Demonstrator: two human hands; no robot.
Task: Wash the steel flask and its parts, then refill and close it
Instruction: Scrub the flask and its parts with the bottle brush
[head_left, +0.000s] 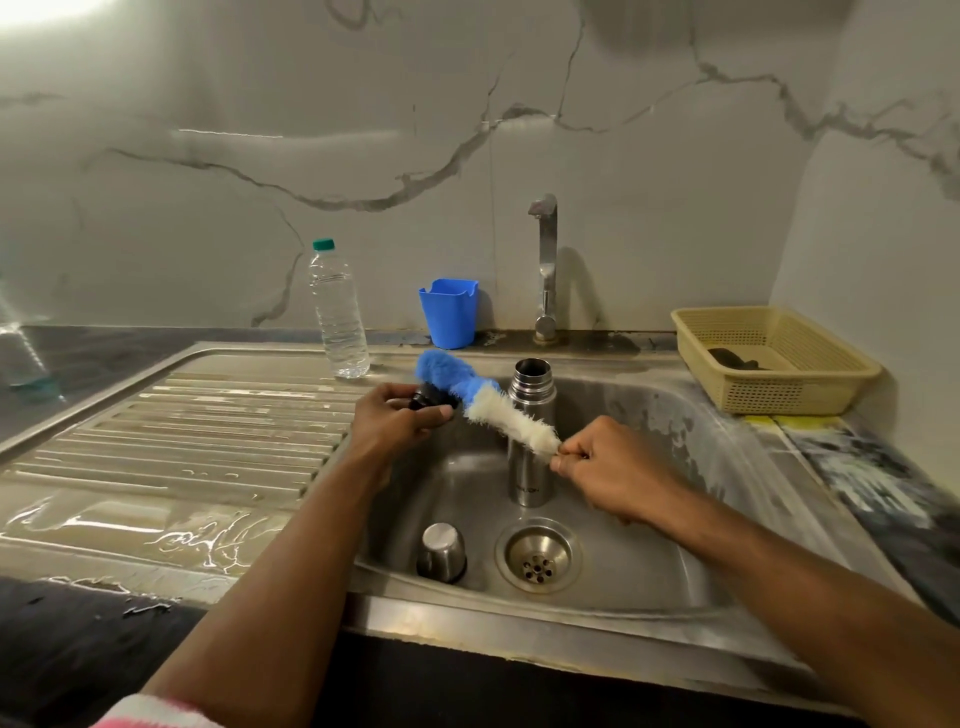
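One steel flask (530, 431) is standing upright and uncapped inside the sink basin (675, 467), just behind the drain (538, 556). Its steel cup (441, 552) is sitting upside down on the basin floor, just left of the drain. The left hand (395, 421) is gripping a small black stopper (431, 399) over the basin's left edge, fingers and thumb curling round it. The right hand (608, 467) is pinching the handle end of a bottle brush (483, 400), whose white bristles are passing in front of the flask's upper body while its blue tip is lying against the stopper. So each grip is closing on something: the left on the stopper, the right on the brush.

Behind the basin, a tap (545, 270) is rising from the dark surface (78, 353), with a blue plastic holder (449, 314) beside it and a clear water bottle (337, 312) with a green cap standing at the back of the wet, ribbed draining board (182, 441). A yellowish basket (810, 384) is resting to the right of the sink, holding a dark item that is too blurred to identify.
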